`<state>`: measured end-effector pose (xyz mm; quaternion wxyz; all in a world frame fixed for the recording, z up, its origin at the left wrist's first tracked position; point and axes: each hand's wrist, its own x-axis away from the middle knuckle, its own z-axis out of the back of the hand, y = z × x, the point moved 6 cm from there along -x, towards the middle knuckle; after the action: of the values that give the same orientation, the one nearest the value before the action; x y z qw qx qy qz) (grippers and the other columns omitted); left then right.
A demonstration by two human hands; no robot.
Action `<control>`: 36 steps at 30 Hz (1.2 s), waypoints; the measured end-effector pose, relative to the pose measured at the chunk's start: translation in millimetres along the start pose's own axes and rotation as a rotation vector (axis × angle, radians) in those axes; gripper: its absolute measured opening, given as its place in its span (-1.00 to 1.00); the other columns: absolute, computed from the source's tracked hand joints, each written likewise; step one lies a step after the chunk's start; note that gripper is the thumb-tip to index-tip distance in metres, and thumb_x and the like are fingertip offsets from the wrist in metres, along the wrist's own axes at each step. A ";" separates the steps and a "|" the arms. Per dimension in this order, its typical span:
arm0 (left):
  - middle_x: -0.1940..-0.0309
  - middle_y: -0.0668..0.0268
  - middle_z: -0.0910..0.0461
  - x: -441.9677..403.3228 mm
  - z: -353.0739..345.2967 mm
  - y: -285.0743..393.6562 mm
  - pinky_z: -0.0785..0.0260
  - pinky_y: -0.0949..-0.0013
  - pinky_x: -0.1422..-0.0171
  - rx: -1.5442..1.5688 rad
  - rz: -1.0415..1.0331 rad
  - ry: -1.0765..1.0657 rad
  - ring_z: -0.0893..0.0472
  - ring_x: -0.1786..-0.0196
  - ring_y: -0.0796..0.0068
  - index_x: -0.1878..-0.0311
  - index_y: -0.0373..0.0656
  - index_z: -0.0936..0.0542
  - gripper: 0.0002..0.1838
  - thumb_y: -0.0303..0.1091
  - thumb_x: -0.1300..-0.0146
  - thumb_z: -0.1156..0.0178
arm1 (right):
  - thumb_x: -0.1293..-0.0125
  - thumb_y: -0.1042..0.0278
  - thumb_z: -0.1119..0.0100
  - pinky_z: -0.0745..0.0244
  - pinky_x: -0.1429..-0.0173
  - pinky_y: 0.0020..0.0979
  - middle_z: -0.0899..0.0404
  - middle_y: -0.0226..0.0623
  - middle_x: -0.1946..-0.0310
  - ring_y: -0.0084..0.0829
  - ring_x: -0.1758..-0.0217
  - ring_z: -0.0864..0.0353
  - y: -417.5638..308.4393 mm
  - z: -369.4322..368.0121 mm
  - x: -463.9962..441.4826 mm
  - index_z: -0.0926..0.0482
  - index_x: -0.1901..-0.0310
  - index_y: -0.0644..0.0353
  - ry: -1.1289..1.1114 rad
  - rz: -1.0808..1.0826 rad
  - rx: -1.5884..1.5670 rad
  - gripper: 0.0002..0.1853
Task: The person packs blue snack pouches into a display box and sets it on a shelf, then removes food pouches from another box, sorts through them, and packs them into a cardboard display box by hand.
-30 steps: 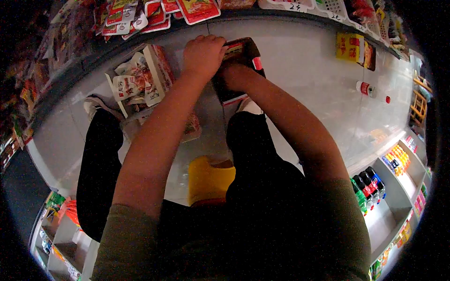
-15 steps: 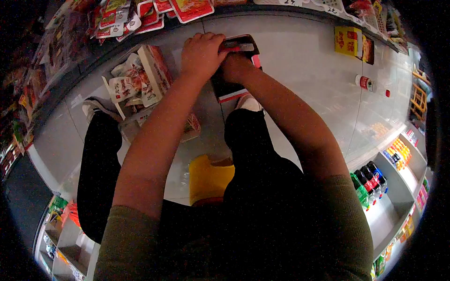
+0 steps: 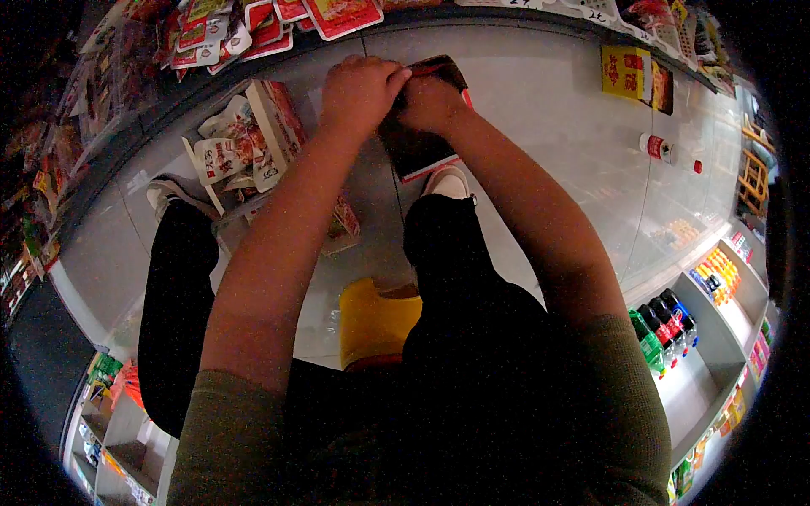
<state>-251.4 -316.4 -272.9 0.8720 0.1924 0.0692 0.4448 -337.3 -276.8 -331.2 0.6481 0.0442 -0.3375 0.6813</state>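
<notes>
A dark, flat-looking cardboard box (image 3: pixel 422 152) with red and white edges lies on the floor in front of me, near my right shoe. My left hand (image 3: pixel 359 93) is closed at the box's upper left edge, with its thumb reaching toward the other hand. Lying over the upper part of the box, my right hand (image 3: pixel 426 105) has its fingers curled down against it. The two hands touch or nearly touch. Most of my right fingertips are hidden, and so is whatever lies beneath them.
Left of the box stands an open carton (image 3: pixel 278 126) of white snack packets (image 3: pixel 228 156). A yellow stool (image 3: pixel 371 325) is beneath me. Toward the right are a yellow box (image 3: pixel 624 72), a fallen bottle (image 3: pixel 656 148) and shelved drinks (image 3: pixel 662 329). Red packets (image 3: pixel 342 15) line the front shelf.
My right hand has come up out of the box's opening onto its top. The raised flap with a grey and red strip no longer shows. My left hand has shifted slightly left.
</notes>
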 end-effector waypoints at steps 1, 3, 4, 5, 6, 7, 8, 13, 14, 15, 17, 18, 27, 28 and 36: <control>0.39 0.18 -0.60 -1.0 -1.1 -2.7 -0.42 0.13 0.10 0.060 0.005 0.020 -0.57 0.23 0.13 0.34 -0.09 -0.65 -0.65 0.00 -0.18 -0.08 | 0.00 0.15 -0.12 -0.52 0.10 -0.15 -0.61 -0.03 0.30 -0.09 0.23 -0.62 -2.8 3.5 2.4 -0.60 0.23 0.17 0.000 0.000 0.000 -0.66; 0.40 0.15 -0.59 -5.8 -6.4 -10.5 -0.41 0.12 0.12 0.164 0.025 -0.001 -0.56 0.24 0.09 0.36 -0.12 -0.64 -0.63 0.01 -0.18 -0.08 | -0.02 0.15 -0.11 -0.52 0.10 -0.14 -0.61 -0.04 0.30 -0.07 0.24 -0.61 -6.3 7.4 6.6 -0.59 0.21 0.20 -0.026 -0.016 -0.035 -0.65; 0.41 0.13 -0.59 -7.4 -9.9 -14.9 -0.40 0.10 0.14 0.269 0.045 -0.022 -0.56 0.25 0.06 0.37 -0.15 -0.63 -0.60 0.02 -0.18 -0.08 | -0.02 0.15 -0.11 -0.52 0.10 -0.14 -0.61 -0.04 0.30 -0.07 0.24 -0.61 -4.6 4.9 6.3 -0.59 0.21 0.20 -0.026 -0.017 -0.035 -0.65; 0.41 0.13 -0.59 -8.2 -12.2 -18.2 -0.40 0.10 0.14 0.269 0.045 -0.023 -0.56 0.25 0.06 0.37 -0.15 -0.63 -0.60 0.02 -0.18 -0.08 | -0.03 0.16 -0.10 -0.52 0.10 -0.14 -0.61 -0.05 0.30 -0.06 0.24 -0.61 -6.6 3.9 6.3 -0.58 0.20 0.21 0.024 0.063 -0.065 -0.65; 0.40 0.09 -0.58 -9.3 -15.0 -22.0 -0.39 0.08 0.15 0.334 0.094 -0.078 -0.55 0.26 0.03 0.36 -0.16 -0.63 -0.59 0.03 -0.18 -0.08 | -0.04 0.16 -0.09 -0.52 0.11 -0.13 -0.61 -0.06 0.30 -0.05 0.24 -0.60 -9.3 4.3 6.6 -0.58 0.20 0.21 0.074 0.142 -0.095 -0.65; 0.39 0.06 -0.57 -9.7 -18.0 -25.1 -0.38 0.07 0.16 0.399 0.142 -0.133 -0.55 0.26 0.00 0.34 -0.18 -0.62 -0.58 0.05 -0.19 -0.08 | -0.04 0.16 -0.09 -0.52 0.11 -0.13 -0.61 -0.06 0.30 -0.05 0.24 -0.60 -7.7 1.7 5.5 -0.58 0.20 0.21 0.073 0.142 -0.095 -0.65; 0.39 0.06 -0.57 -10.9 -17.0 -25.6 -0.38 0.07 0.16 0.399 0.143 -0.134 -0.55 0.26 0.00 0.34 -0.18 -0.62 -0.58 0.05 -0.19 -0.08 | -0.04 0.18 -0.09 -0.51 0.10 -0.13 -0.61 -0.06 0.30 -0.04 0.23 -0.59 -6.5 0.7 4.6 -0.58 0.20 0.22 0.088 0.154 -0.107 -0.66; 0.44 0.02 -0.56 -14.5 -25.1 -33.6 -0.36 0.13 0.20 0.458 0.198 -0.182 -0.55 0.33 0.02 0.32 -0.21 -0.61 -0.55 0.07 -0.16 -0.12 | 0.00 0.23 -0.13 -0.49 0.06 -0.11 -0.59 -0.01 0.30 -0.03 0.20 -0.58 -1.2 -6.4 0.5 -0.57 0.20 0.25 0.132 0.197 -0.154 -0.66; 0.44 0.02 -0.56 -13.2 -25.5 -33.5 -0.36 0.13 0.20 0.459 0.198 -0.182 -0.55 0.33 0.02 0.32 -0.21 -0.61 -0.55 0.07 -0.16 -0.12 | 0.02 0.24 -0.15 -0.48 0.05 -0.11 -0.59 0.00 0.30 -0.02 0.19 -0.57 -0.5 -4.9 3.4 -0.57 0.21 0.25 0.118 0.178 -0.166 -0.66; 0.47 0.03 -0.55 -10.3 -22.4 -33.0 -0.36 0.15 0.22 0.504 0.221 -0.153 -0.55 0.36 0.07 0.33 -0.22 -0.61 -0.54 0.07 -0.16 -0.13 | 0.04 0.24 -0.16 -0.48 0.04 -0.11 -0.59 0.02 0.30 -0.01 0.18 -0.56 -1.0 -3.4 5.7 -0.57 0.22 0.26 0.103 0.159 -0.177 -0.65; 0.49 0.05 -0.54 -7.0 -16.1 -31.0 -0.35 0.17 0.23 0.548 0.244 -0.125 -0.55 0.39 0.12 0.34 -0.24 -0.60 -0.54 0.07 -0.15 -0.14 | 0.06 0.24 -0.17 -0.47 0.04 -0.11 -0.58 0.03 0.30 0.00 0.19 -0.56 2.7 -9.0 1.9 -0.57 0.23 0.26 0.091 0.134 -0.151 -0.65; 0.51 0.07 -0.53 -6.0 -15.6 -31.5 -0.35 0.19 0.24 0.570 0.256 -0.120 -0.54 0.40 0.16 0.35 -0.25 -0.60 -0.53 0.07 -0.15 -0.15 | 0.07 0.25 -0.18 -0.47 0.03 -0.11 -0.58 0.03 0.30 0.01 0.19 -0.56 4.4 -11.3 0.7 -0.57 0.24 0.27 0.080 0.108 -0.124 -0.65; 0.44 0.11 -0.58 -9.4 -23.9 -37.8 -0.38 0.24 0.21 0.568 0.246 -0.233 -0.56 0.36 0.22 0.30 -0.23 -0.62 -0.56 0.03 -0.14 -0.17 | 0.04 0.23 -0.16 -0.50 0.06 -0.13 -0.59 0.00 0.31 -0.03 0.21 -0.58 -2.5 -0.2 10.3 -0.58 0.25 0.25 0.145 0.125 -0.175 -0.67; 0.41 0.11 -0.59 -7.6 -22.3 -35.6 -0.39 0.25 0.17 0.589 0.249 -0.239 -0.58 0.32 0.20 0.28 -0.22 -0.63 -0.58 0.02 -0.14 -0.18 | 0.04 0.23 -0.16 -0.50 0.06 -0.13 -0.59 0.00 0.31 -0.03 0.21 -0.58 -4.6 1.7 11.0 -0.58 0.25 0.25 0.144 0.124 -0.175 -0.67; 0.22 0.08 -0.58 1.7 -21.1 -26.0 -0.41 0.17 0.02 0.442 0.117 -0.169 -0.57 0.13 0.09 0.13 -0.17 -0.58 -0.60 -0.10 -0.04 -0.24 | -0.03 0.21 -0.13 -0.52 0.09 -0.13 -0.61 0.00 0.33 -0.07 0.24 -0.61 -14.4 19.4 26.3 -0.60 0.31 0.28 0.089 0.016 -0.092 -0.70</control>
<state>-237.1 -323.1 -302.5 0.7842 0.4186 0.0802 0.4509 -335.6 -265.4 -297.4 0.6585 -0.0189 -0.3397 0.6713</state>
